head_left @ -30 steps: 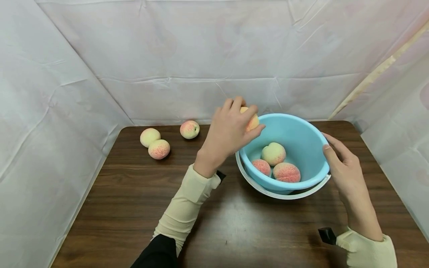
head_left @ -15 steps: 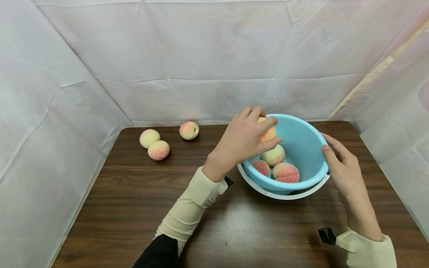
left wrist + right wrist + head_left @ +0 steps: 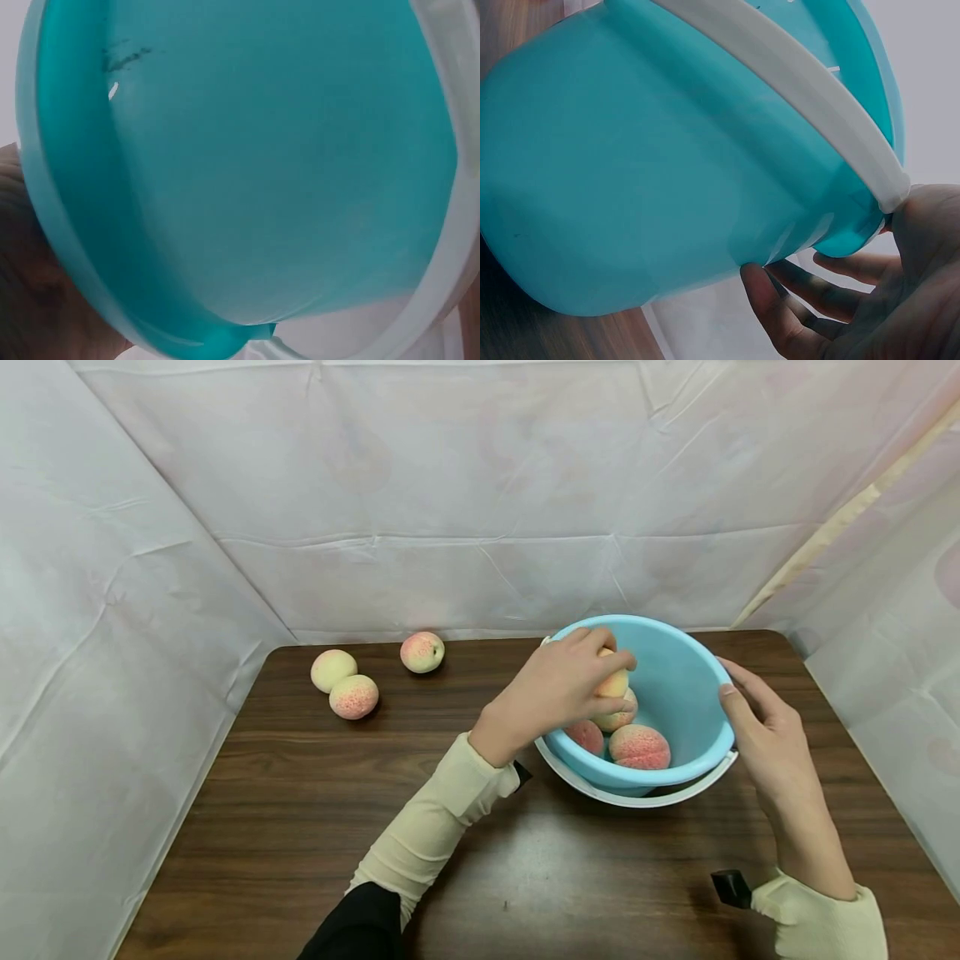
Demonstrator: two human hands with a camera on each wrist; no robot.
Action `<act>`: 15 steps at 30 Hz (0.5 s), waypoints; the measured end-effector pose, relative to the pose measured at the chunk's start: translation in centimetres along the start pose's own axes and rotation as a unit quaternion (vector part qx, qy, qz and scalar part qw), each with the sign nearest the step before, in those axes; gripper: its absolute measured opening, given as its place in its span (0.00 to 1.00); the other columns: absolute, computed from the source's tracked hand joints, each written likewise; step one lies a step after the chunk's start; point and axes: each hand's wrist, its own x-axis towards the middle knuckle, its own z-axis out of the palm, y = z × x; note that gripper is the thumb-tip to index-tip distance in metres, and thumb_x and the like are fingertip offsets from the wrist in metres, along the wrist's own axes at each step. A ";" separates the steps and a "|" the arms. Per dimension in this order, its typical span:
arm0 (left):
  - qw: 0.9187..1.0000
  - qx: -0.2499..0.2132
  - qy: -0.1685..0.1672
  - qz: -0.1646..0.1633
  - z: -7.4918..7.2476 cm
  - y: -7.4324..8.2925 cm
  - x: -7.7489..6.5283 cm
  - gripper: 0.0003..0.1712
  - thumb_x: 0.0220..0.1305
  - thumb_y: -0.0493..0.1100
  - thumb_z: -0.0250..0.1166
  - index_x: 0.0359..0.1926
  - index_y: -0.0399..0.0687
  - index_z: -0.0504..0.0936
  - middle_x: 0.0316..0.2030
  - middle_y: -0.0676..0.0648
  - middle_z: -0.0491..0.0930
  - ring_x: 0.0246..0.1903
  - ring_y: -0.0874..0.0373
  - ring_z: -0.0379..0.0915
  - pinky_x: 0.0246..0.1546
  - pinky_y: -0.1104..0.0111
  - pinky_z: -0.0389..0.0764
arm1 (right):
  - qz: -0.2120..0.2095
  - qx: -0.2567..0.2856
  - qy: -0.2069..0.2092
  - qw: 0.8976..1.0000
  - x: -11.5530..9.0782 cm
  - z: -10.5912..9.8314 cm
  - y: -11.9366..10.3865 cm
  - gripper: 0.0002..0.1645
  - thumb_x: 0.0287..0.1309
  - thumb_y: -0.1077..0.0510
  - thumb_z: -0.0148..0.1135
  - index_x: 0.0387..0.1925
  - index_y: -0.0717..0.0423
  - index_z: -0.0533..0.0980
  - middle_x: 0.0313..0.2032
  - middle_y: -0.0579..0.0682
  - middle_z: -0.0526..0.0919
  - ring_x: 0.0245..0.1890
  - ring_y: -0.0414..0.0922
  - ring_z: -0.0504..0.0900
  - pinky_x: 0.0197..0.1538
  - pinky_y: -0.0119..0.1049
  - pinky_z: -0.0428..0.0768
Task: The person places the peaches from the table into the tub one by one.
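Observation:
A light blue bucket (image 3: pixel 678 668) with a white handle (image 3: pixel 637 800) stands on the table's right half. Over its left rim reaches my left hand (image 3: pixel 558 689), gripping a yellowish peach (image 3: pixel 613 682) inside the opening. Below that lies a pale peach (image 3: pixel 624 714), partly covered by the hand, beside two redder ones, a smaller peach (image 3: pixel 587 737) and a larger peach (image 3: pixel 640 747). My right hand (image 3: pixel 772 727) holds the right rim, thumb on top. In the right wrist view its fingers (image 3: pixel 769 300) lie against the bucket's outer wall. The left wrist view shows only bucket wall and handle, no hand.
On the left of the dark wooden table (image 3: pixel 480 877) lie a pale peach (image 3: pixel 333 670) and a speckled peach (image 3: pixel 354 697), side by side. Another peach (image 3: pixel 422 652) sits near the back edge. White sheeting (image 3: pixel 450 485) hangs behind and along both sides.
My left hand has carried the yellowish peach rightward and down, from beside the bucket's left rim into its opening. The right hand has kept its place on the rim.

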 end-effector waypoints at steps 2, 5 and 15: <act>1.000 -0.008 -0.009 -0.001 0.1 -0.1 0.0 0.22 0.68 0.65 0.67 0.57 0.64 0.83 0.48 0.55 0.77 0.42 0.63 0.71 0.35 0.71 0.75 | -0.002 0.000 0.000 1.000 0.0 0.0 0.0 0.29 0.79 0.42 0.48 0.77 0.38 0.68 0.44 0.27 0.80 0.34 0.29 0.85 0.31 0.29 0.84; 0.999 -0.018 -0.031 -0.006 0.2 -0.2 0.2 0.22 0.66 0.65 0.69 0.55 0.65 0.84 0.46 0.57 0.77 0.41 0.63 0.71 0.35 0.72 0.74 | -0.002 0.000 0.001 1.000 0.0 0.1 0.0 0.29 0.79 0.43 0.48 0.76 0.38 0.68 0.43 0.27 0.80 0.34 0.30 0.85 0.31 0.29 0.84; 0.987 -0.081 -0.138 0.002 0.4 -0.5 1.0 0.20 0.62 0.47 0.77 0.55 0.53 0.86 0.46 0.52 0.78 0.42 0.61 0.73 0.44 0.72 0.75 | 0.003 0.002 0.008 1.000 0.0 0.2 0.0 0.29 0.79 0.43 0.48 0.76 0.38 0.68 0.45 0.27 0.79 0.35 0.29 0.84 0.32 0.28 0.84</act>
